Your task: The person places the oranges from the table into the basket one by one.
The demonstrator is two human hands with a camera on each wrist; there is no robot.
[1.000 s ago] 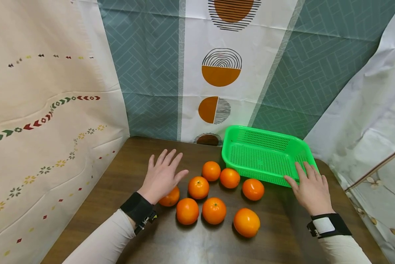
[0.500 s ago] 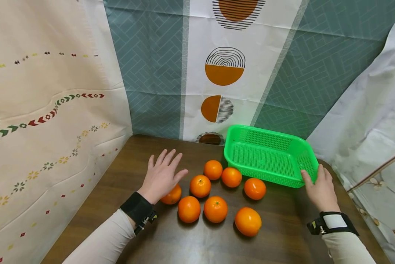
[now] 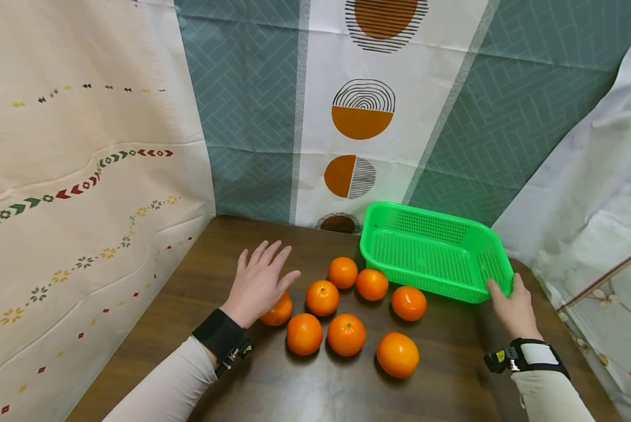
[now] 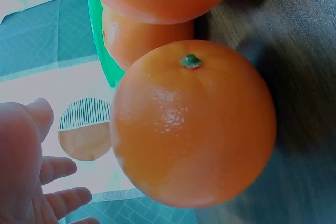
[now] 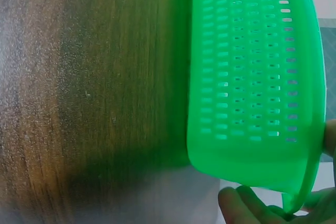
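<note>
My right hand (image 3: 515,310) grips the near right corner of a green plastic basket (image 3: 431,283). Its thumb lies at the rim, while in the right wrist view the fingers (image 5: 236,203) curl under the corner outside. The left hand (image 3: 260,284) holds nothing, its fingers spread and pointing forward over the table. Partly hidden behind its wrist is one orange (image 3: 278,310). Close in front of the left wrist camera is an orange with a green stem (image 4: 191,129), and the left thumb and fingertips (image 4: 58,169) show beside it.
Several more oranges lie between the hands, such as a front one (image 3: 397,355) and one by the basket (image 3: 372,284). The brown wooden table (image 3: 294,392) ends at a patterned cloth (image 3: 252,117) behind and a cream cloth (image 3: 109,234) on the left.
My right hand has moved right from over the basket's near edge to its corner and now grips the rim. The left hand stays put. The head view has shifted slightly.
</note>
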